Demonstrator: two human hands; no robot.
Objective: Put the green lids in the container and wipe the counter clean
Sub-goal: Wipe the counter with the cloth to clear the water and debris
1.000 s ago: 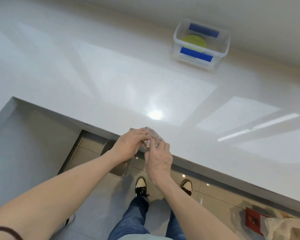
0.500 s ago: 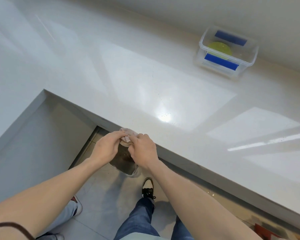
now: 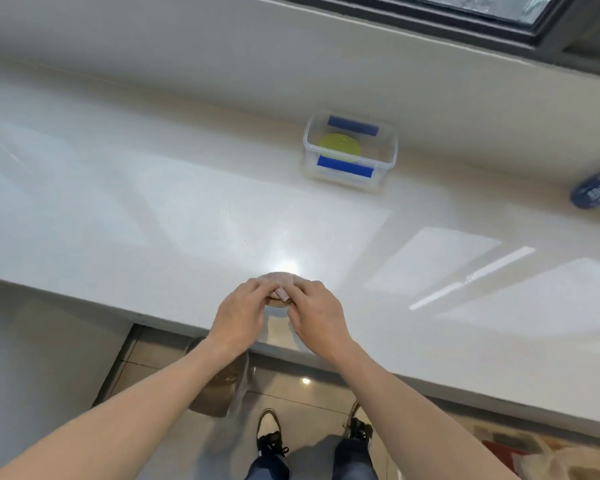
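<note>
A clear plastic container (image 3: 388, 140) with blue clips stands at the back of the white counter (image 3: 153, 209), against the wall. A green lid (image 3: 338, 145) lies inside it. Near the counter's front edge, my left hand (image 3: 239, 313) and my right hand (image 3: 317, 315) both grip a small pinkish cloth (image 3: 284, 279) bunched between the fingertips. The cloth rests on the counter surface, and most of it is hidden by my fingers.
A blue-labelled bottle (image 3: 598, 190) lies at the far right of the counter. A window frame (image 3: 499, 26) runs above the sill. The counter turns a corner at the left. A bin (image 3: 219, 389) and my shoes (image 3: 269, 431) are on the tiled floor below.
Both hands have moved with the cloth from the counter's front edge onto its surface. My view has swung up, bringing the window and the bottle into sight.
</note>
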